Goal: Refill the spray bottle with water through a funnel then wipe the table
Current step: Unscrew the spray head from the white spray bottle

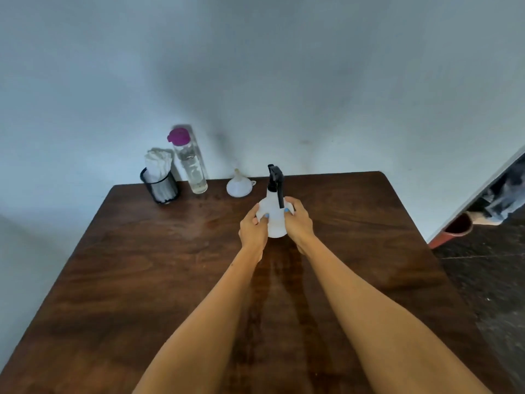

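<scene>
Both arms reach forward over a dark wooden bench (142,280), hands meeting at the middle of its far half.

Spray bottle (275,220): white, rounded body, black trigger head on top, standing upright on the bench. It sits directly between the two hands, clasped from both sides.

Left hand (253,230): fingers curled round the bottle's left flank, thumb laid across the near face, blue-painted nail showing against the white plastic. Wrapped firmly, holding the body.

Right hand (298,221): fingers curled round the right flank, thumb on the front just under the hanging trigger lever. Also gripping the body. Neither hand touches the black head; it rises clear above both.

Funnel (239,186): small, white, lying inverted with the spout pointing up, near the far edge, just left of the bottle and beyond the left hand. Apart from both hands.

Water bottle (189,162): tall, clear, purple cap on, upright at the far edge, left of the funnel. Some clear liquid inside; the level is hard to read.

Black mesh holder (160,186): at the far left corner, just beside the water bottle, stuffed with white tissue or cloth (157,163) that stands above its rim.

Behind the bench, a pale blue-grey wall (284,66). To the right, dark floor (488,280) and a reddish pot (454,230).
</scene>
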